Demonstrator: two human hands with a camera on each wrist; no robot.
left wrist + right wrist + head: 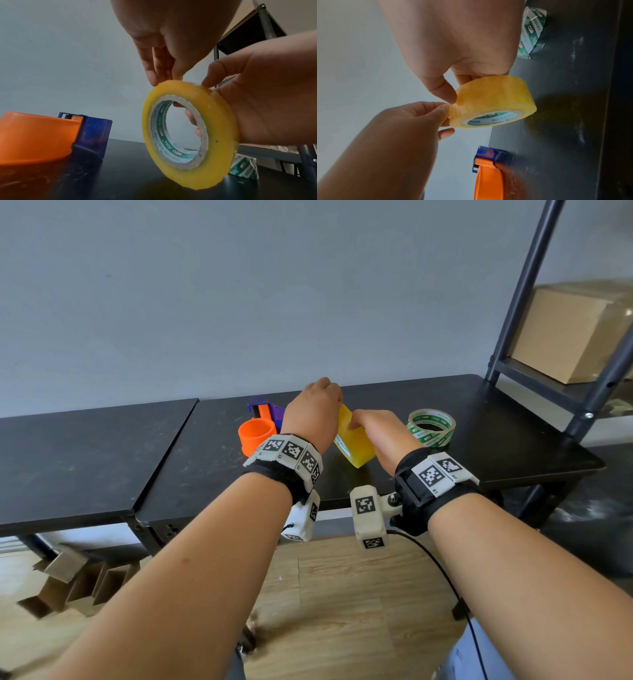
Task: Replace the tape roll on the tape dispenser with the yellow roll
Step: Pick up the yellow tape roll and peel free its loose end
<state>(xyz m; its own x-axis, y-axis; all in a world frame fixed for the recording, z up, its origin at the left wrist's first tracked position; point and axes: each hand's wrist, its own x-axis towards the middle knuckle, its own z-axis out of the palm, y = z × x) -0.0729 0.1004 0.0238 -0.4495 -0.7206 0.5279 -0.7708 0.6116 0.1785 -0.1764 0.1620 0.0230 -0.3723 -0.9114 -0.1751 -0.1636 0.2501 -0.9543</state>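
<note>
The yellow tape roll is held on edge just above the black table, between both hands. My right hand grips it, thumb on the outer face and fingers through the core. My left hand pinches the roll's rim at the top with its fingertips. The tape dispenser, with an orange hub and a purple-blue body, lies on the table left of the hands; no roll sits on its hub.
A clear roll with green print lies flat on the table right of my hands. A dark metal rack with a cardboard box stands at the right. A second black table adjoins on the left.
</note>
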